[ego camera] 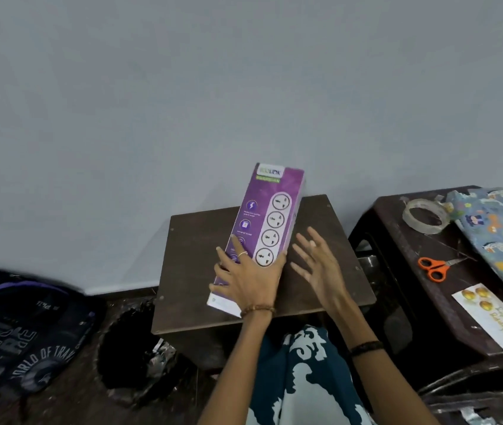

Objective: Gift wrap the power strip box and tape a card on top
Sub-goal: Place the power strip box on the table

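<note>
A long purple power strip box stands tilted on the small dark wooden table, its far end raised toward the wall. My left hand grips the box's near half, thumb on its right edge and fingers spread over the printed front. Just right of the box, my right hand hovers with fingers spread and holds nothing. On the side table to the right lie folded blue patterned wrapping paper, a clear tape roll, orange-handled scissors and a white card with gold ornaments.
A pale wall rises right behind the table. On the floor at left sit a dark backpack and a black bin. My patterned lap is under the table's near edge.
</note>
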The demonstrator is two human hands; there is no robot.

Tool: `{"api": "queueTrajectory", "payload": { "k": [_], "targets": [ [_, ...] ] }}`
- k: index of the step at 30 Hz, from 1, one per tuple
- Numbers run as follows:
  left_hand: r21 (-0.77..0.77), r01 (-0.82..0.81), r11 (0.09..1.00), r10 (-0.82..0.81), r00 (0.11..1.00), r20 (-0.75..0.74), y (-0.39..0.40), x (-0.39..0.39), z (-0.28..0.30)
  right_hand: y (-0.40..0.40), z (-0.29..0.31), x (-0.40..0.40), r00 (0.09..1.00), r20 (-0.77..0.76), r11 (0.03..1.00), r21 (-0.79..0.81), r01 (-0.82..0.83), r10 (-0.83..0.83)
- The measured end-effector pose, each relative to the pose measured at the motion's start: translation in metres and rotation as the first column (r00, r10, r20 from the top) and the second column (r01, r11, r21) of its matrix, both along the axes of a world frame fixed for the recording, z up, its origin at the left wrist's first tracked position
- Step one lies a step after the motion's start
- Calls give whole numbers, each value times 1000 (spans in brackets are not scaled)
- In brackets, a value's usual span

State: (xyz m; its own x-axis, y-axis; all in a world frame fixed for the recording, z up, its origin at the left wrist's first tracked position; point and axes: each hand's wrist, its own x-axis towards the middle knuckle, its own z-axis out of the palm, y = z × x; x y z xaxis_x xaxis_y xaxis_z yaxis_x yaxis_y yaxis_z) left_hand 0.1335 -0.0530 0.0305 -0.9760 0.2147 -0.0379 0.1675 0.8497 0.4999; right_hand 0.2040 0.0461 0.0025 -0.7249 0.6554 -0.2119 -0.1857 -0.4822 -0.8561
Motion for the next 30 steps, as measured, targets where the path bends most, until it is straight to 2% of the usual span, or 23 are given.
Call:
{"api": "queueTrajectory", "payload": {
  "k": [1,2,3,4,5,6,7,9,11,12,14,16,18,21,23,25,26,28,30],
  "targets": [
    [146,-16,989,3,996,89,1,-2,1,-1,4,4,1000,-5,1000,4,4,-4],
    [376,-20,926,-65,975,213,2,-5,6,-3,7,7,1000,5,1000,24,-14,14],
    [638,-56,768,-205,923,327,0,-7,13,-6,11,8,998,28,997,57,-55,54],
    [809,-135,572,-382,829,408,-3,-6,22,-10,16,8,993,54,990,96,-108,103],
    [875,-221,431,-548,706,448,-5,-6,27,-13,22,7,985,79,977,137,-164,154],
    [885,-289,365,-646,605,465,-7,-6,34,-15,29,5,976,97,963,170,-210,195],
    [877,-334,345,-689,545,478,-8,-9,35,-16,35,3,969,118,952,196,-235,215],
    [851,-375,367,-681,515,520,-10,-21,28,-19,41,-3,963,194,937,257,-236,189],
    [799,-351,489,-539,599,593,-13,-37,16,-23,40,-10,946,320,925,339,-168,55],
    [765,-309,565,-439,672,596,-13,-46,7,-25,35,-13,926,377,916,379,-133,-21],
    [724,-193,663,-348,776,526,-11,-56,-5,-30,24,-22,890,444,901,421,-106,-103],
    [675,-4,738,-356,848,393,-9,-56,-16,-34,14,-31,871,473,871,475,-125,-133],
    [611,119,783,-383,866,322,-9,-58,-34,-36,-2,-38,873,468,826,540,-161,-135],
    [526,170,833,-388,858,336,-12,-57,-56,-36,-26,-38,860,505,795,549,-258,-69],
    [345,253,904,-348,903,250,-12,-50,-57,-35,-30,-32,841,539,774,554,-307,-52],
    [228,354,907,-376,925,57,-6,-34,-49,-30,-24,-20,828,552,732,604,-314,-101],
    [230,413,882,-423,906,-2,1,-21,-42,-23,-20,-12,824,542,713,643,-281,-164],
    [288,551,783,-569,822,-26,24,7,-27,-8,-3,10,826,463,671,727,-146,-322],
    [390,653,649,-705,709,-15,58,41,-13,14,11,46,786,379,603,798,-10,-488]
  ]
}}
